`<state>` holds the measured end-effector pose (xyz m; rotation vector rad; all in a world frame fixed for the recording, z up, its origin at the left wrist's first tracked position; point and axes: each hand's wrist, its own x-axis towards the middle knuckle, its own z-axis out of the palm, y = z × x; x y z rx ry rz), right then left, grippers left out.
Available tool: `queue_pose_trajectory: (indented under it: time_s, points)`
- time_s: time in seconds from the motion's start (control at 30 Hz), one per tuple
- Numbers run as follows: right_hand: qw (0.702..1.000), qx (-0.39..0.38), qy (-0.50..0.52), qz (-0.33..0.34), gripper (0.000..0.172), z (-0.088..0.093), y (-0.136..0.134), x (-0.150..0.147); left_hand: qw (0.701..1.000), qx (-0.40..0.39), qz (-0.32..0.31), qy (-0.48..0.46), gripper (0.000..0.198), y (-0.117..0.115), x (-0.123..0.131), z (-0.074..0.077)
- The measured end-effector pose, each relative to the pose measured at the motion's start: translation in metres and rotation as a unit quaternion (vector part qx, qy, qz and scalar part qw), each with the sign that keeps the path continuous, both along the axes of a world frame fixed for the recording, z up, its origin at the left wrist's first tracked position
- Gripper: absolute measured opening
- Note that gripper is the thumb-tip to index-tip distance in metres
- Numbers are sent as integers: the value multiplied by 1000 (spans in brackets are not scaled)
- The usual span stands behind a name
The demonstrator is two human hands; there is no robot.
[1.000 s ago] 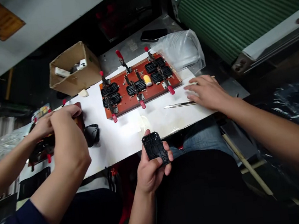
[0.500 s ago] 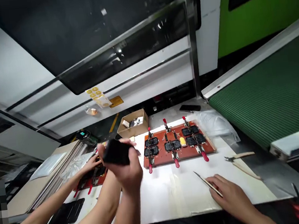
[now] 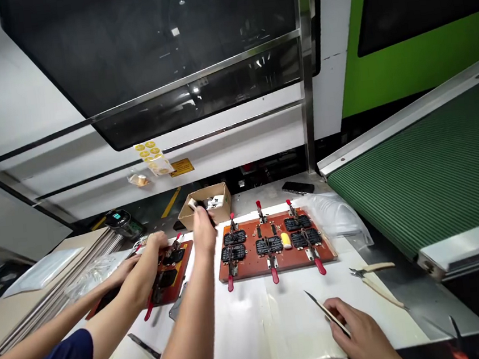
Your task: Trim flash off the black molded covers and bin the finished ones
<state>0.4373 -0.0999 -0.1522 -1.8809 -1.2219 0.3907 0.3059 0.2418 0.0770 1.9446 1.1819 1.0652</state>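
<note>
My left hand (image 3: 204,233) reaches out beside the cardboard box, closed around a black part (image 3: 205,210) that is mostly hidden and seen edge-on. In my right hand (image 3: 358,330), low over the white table sheet, is a slim pointed knife (image 3: 324,309) with a pale handle, its dark tip aimed up and left. Between and beyond my hands lies a red-brown fixture board (image 3: 253,269) with red-handled toggle clamps and several black parts (image 3: 269,245). A yellow piece (image 3: 286,240) sits among them. Cutting pliers (image 3: 371,269) with cream handles lie beyond my right hand.
At left, a co-worker's hands (image 3: 154,242) work over a second fixture board (image 3: 177,283). The cardboard box (image 3: 221,211) holds small items. Clear plastic bags (image 3: 337,217) and a phone (image 3: 298,187) lie behind the board. A green conveyor (image 3: 426,160) rises at right.
My left hand has moved away from me, toward the cardboard box, with the black part turned edge-on. The co-worker's arm has shifted left. My right hand keeps the knife; the view has moved slightly.
</note>
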Motion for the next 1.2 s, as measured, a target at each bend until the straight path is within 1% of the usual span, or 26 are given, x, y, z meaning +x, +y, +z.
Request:
queue_pose_trajectory:
  time_s: [0.03, 0.07, 0.13, 0.17, 0.2, 0.23, 0.27, 0.3, 0.33, 0.4, 0.47, 0.57, 0.63, 0.8, 0.9, 1.07, 1.2]
  points:
    - [999, -12, 33, 10, 16, 4, -2, 3, 998, -37, -38, -27, 86, -29, -5, -20]
    - [997, -25, 65, 23, 15, 9, -5, 6, 993, -71, -77, -48, 83, -60, -11, -41]
    - [990, -51, 119, 53, 22, 22, -13, 11, 976, -138, -138, -93, 70, -126, -26, -85]
    - [986, -59, 142, 69, 29, 30, -18, 11, 946, -207, -196, -152, 63, -159, -37, -103]
    - [981, -64, 162, 85, 35, 39, -23, 11, 921, -257, -227, -185, 61, -189, -48, -118]
    - [977, -65, 176, 98, 40, 48, -28, 9, 897, -302, -256, -200, 60, -215, -59, -129]
    - [975, -65, 183, 111, 42, 57, -32, 6, 877, -339, -276, -200, 58, -235, -70, -136]
    - [973, -66, 183, 128, 42, 66, -35, 3, 866, -364, -288, -183, 54, -249, -80, -140]
    - [972, -64, 174, 146, 40, 75, -36, -1, 859, -384, -298, -160, 50, -257, -87, -142]
    - [966, -65, 160, 194, 35, 92, -35, -7, 852, -407, -305, -124, 48, -258, -97, -143]
    - [966, -43, 136, 218, 31, 105, -32, -14, 855, -408, -303, -102, 48, -251, -100, -145]
    - [973, 14, 67, 219, 29, 118, -30, -24, 865, -390, -308, -75, 50, -240, -101, -144]
    - [973, 24, 31, 228, 27, 123, -31, -30, 866, -384, -313, -67, 53, -239, -101, -141]
    - [974, 19, 4, 227, 26, 122, -34, -39, 867, -384, -312, -64, 59, -242, -97, -136]
    - [976, 21, -3, 217, 26, 120, -34, -40, 870, -378, -313, -53, 58, -243, -96, -138]
    - [975, 10, -16, 222, 25, 118, -33, -40, 879, -358, -311, -53, 60, -244, -96, -142]
    - [977, 11, -12, 214, 24, 116, -34, -41, 879, -363, -305, -50, 61, -244, -96, -141]
